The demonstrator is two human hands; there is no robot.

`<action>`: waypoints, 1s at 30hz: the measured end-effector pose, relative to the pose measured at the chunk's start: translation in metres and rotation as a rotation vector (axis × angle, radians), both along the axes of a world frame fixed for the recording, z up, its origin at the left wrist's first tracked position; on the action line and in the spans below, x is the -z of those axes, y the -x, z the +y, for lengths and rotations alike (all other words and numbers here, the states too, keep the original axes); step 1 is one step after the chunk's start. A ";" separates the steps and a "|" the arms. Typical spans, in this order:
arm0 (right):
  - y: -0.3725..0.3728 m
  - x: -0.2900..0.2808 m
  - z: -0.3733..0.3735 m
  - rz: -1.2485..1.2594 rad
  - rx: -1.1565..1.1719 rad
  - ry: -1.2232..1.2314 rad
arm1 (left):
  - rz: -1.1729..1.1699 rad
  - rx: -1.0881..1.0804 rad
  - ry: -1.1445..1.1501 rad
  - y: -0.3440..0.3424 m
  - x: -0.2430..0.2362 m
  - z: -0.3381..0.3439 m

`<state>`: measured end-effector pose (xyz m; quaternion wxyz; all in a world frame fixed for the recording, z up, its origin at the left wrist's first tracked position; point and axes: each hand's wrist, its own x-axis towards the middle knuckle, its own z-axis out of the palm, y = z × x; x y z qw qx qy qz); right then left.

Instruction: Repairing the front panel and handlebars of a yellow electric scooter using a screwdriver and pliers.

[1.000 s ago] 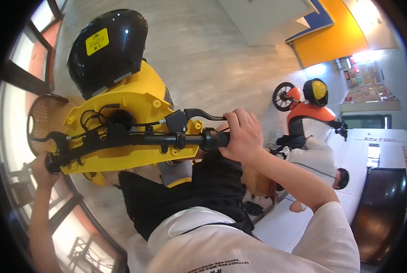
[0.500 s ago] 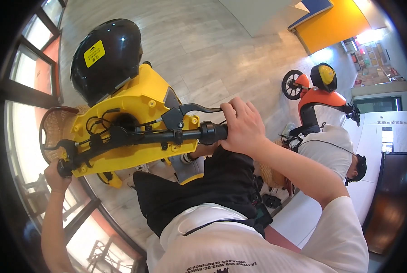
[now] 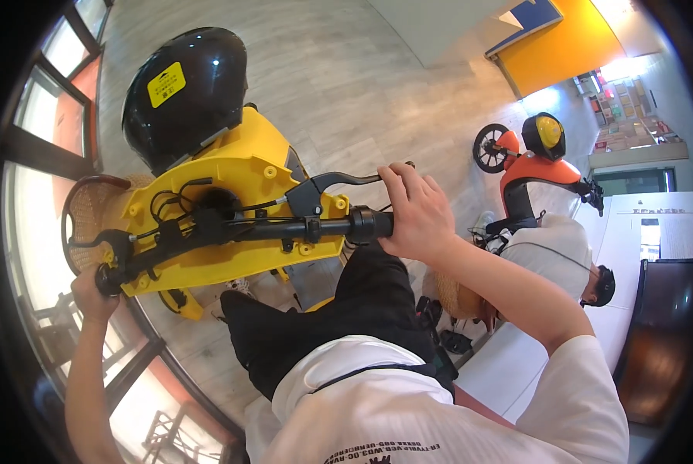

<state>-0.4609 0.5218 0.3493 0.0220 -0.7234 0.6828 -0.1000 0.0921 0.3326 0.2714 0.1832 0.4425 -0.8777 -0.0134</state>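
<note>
I sit on a yellow scooter (image 3: 238, 174) with a black handlebar (image 3: 284, 230) running across the view. My right hand (image 3: 416, 213) is closed around the right grip, fingers resting by the black brake lever (image 3: 338, 180). At the far left, my left hand (image 3: 95, 294) wraps the left grip. A black helmet (image 3: 185, 93) with a yellow sticker sits at the front of the scooter, above the yellow panel.
An orange scooter (image 3: 528, 174) with a black-and-yellow helmet (image 3: 546, 133) stands to the right. A person in a white top (image 3: 551, 247) crouches beside it. Window frames (image 3: 44, 155) line the left. The floor (image 3: 362, 85) is pale wood. A woven chair (image 3: 83, 213) stands behind the handlebar.
The view has shifted slightly, so the scooter and handlebar sit lower and more to the right in the frame. Both hands stay on the grips.
</note>
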 end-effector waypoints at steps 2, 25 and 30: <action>-0.001 0.002 0.002 0.007 -0.001 -0.001 | -0.013 0.001 0.002 -0.002 0.004 0.000; -0.003 0.008 0.007 -0.016 0.115 -0.001 | -0.021 -0.019 -0.017 -0.018 0.011 -0.012; -0.002 0.008 0.008 -0.003 0.100 -0.003 | -0.040 0.000 0.007 -0.021 0.016 -0.012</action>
